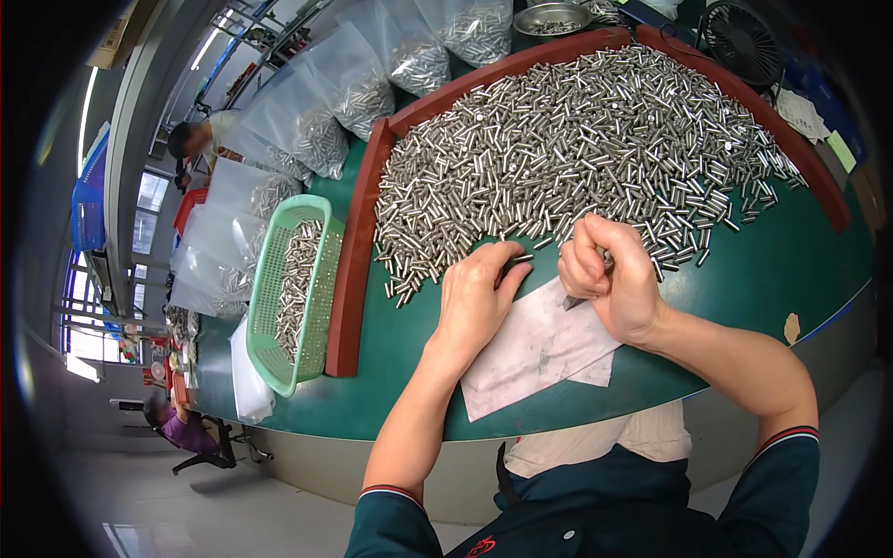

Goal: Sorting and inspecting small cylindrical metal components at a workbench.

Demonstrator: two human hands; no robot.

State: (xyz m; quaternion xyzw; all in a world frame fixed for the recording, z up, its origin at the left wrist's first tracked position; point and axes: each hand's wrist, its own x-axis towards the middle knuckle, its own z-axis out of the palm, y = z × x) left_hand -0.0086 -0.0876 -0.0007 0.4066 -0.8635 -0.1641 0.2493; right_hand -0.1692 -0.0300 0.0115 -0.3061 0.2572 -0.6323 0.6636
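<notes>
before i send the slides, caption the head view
Left hand and right hand at a stained cloth, before a heap of pins between red rails, a green basket to the left.

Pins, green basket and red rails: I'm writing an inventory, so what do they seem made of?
Pins: shiny metal, probably steel; silvery glints.
Green basket: likely moulded plastic, semi-gloss, perforated walls.
Red rails: possibly painted wood; the even coat hides the material.

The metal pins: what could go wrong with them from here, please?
Pins on the near side of the pile might roll toward the person and off the table, because the red rails leave that side open. The left hand is close to the pile, so it could knock some pins loose.
</notes>
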